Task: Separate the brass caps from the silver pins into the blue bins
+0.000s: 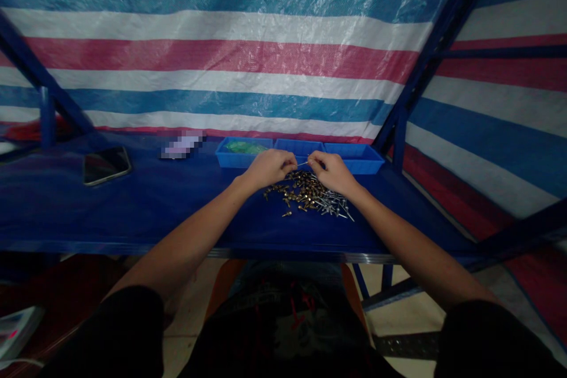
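My left hand [271, 166] and my right hand [330, 172] meet above the table, fingertips pinched a short way apart. A thin silver pin [302, 163] spans the gap, its ends at the fingertips of both hands. Whether my right fingers also hold a small fitting is too small to tell. Under the hands lies a heap of small brass-coloured screw-like pieces [305, 189], a few scattered toward the left and front. Thin silver pins with small heads [333, 204] lie at the heap's right side, below my right hand.
Behind the hands stands a row of blue bins [354, 166]; the left one holds a green bag [245, 147]. A phone [107, 165] and a blurred-out item [182, 145] lie on the blue table [177, 201]. Blue frame posts [398, 139] and striped sheeting enclose it.
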